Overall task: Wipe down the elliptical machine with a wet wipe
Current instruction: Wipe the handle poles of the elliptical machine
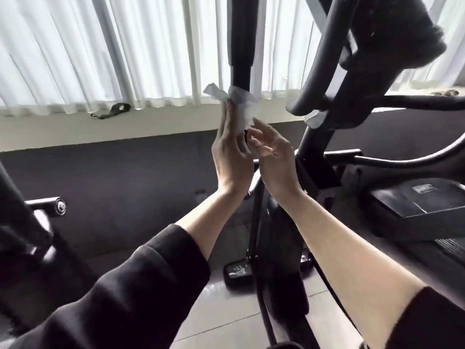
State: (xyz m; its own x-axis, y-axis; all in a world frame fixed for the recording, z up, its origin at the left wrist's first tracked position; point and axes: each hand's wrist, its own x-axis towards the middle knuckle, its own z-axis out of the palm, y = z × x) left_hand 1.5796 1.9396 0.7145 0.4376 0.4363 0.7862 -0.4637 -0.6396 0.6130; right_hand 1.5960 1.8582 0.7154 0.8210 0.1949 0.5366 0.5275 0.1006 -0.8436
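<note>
White curtains hang behind the tall black pole (240,46), where the left hand (230,157) presses the wet wipe (241,107) with straight fingers and the open right hand (273,154) waits beside.

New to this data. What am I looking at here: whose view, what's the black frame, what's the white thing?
One picture, from a camera worn on the person's head, looking forward and down at their own arms. The black tubes are an elliptical machine; its upright handle bar stands in the middle. The white thing is a wet wipe wrapped on that bar. The left hand presses it with straight fingers; the right hand is beside it, fingers relaxed. A black strap lies on the sill under the curtains.
</note>
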